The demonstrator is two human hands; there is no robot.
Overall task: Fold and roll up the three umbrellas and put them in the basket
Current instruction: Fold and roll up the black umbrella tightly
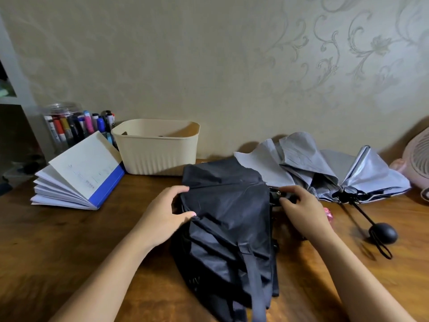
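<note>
At the far left a clear jar of markers [66, 126] stands against the wall, with an open book [79, 175] fanned out in front of it on the wooden table [69, 233]. Just right of the book sits the cream basket [157, 147]. The left hand [166, 211] grips a fold of cloth on the black umbrella [227, 219] between thumb and fingers. That umbrella lies loosely collapsed in the middle of the table, in front of the basket, not in it. The right hand [301, 209] curls its fingers round a black part at the umbrella's right edge. Behind it the grey umbrella [325, 168] sprawls half open, its round black handle [383, 233] pointing forward. A pink fan [417, 156] stands at the right edge.
</note>
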